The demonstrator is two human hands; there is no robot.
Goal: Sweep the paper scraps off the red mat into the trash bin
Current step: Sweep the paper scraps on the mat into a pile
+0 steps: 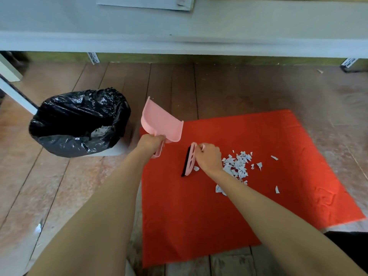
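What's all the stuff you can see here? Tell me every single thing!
mat: one, red, flat on the floor, right of the bin
paper scraps: many, white, piled on the mat right of the brush, a few scattered around
brush: one, pink with black bristles, on the mat
dustpan: one, pink, lifted over the mat's far left corner
trash bin: one, lined with a black bag, left of the mat, white scraps inside
floor: brown wooden boards
table: one, white, along the top of the view
left hand: one, grips the dustpan handle
right hand: one, holds the brush
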